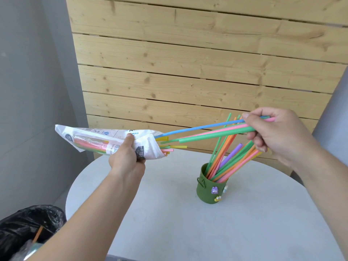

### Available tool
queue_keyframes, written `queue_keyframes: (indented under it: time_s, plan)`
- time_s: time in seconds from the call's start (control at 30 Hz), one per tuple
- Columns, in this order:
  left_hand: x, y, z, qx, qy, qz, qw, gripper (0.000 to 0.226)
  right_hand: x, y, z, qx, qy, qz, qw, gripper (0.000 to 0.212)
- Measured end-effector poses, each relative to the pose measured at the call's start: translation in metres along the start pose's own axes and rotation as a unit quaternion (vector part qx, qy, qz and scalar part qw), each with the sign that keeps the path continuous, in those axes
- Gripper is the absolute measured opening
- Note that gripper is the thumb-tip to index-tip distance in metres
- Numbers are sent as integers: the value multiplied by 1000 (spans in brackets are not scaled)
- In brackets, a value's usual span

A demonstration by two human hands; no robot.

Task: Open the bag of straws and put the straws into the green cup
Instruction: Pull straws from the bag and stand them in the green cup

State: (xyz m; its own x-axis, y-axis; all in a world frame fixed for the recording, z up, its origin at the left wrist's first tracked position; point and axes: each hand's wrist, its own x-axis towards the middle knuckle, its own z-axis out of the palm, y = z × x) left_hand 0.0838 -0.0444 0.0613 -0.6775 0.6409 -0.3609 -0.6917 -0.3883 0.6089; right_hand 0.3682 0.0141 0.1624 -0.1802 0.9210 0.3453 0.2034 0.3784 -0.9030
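Note:
My left hand (128,157) grips a white printed bag of straws (105,141), held level above the table's left side with its open mouth facing right. Yellow, pink and green straw ends poke out of that mouth. My right hand (278,132) pinches a blue, a pink and a green straw (207,131); their far ends still reach the bag's mouth. Below the right hand stands the green cup (211,191) with small figures stuck on its side. Several coloured straws (231,159) lean out of it to the upper right.
The cup stands on a round white table (169,213). A wooden plank wall (188,63) rises behind the table. A bin with a black liner (24,225) sits at the lower left, an orange straw inside it.

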Motion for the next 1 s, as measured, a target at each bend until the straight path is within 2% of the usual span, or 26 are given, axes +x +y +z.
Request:
queue_keyframes:
  time_s: [0.27, 0.5, 0.67, 0.83, 0.93, 1.0]
  plan:
    - [-1, 0, 0, 8, 1, 9, 1000, 46, 19, -21, -48, -102, 1, 7, 995, 17]
    - [-6, -4, 1, 18, -15, 0, 1000, 40, 35, -23, -80, -176, -18, 43, 983, 21]
    - [-8, -6, 2, 22, -14, -3, 1000, 36, 37, -22, -78, -265, -65, 66, 960, 21]
    - [-9, -8, 0, 30, -19, -10, 999, 23, 40, -15, -54, -334, -96, 72, 935, 21]
    - [-9, -9, 0, 27, -17, -6, 999, 28, 44, -13, -40, -385, -106, 52, 915, 21]
    - [-10, -9, 0, 28, -20, -5, 999, 28, 46, -14, -31, -446, -96, 15, 890, 23]
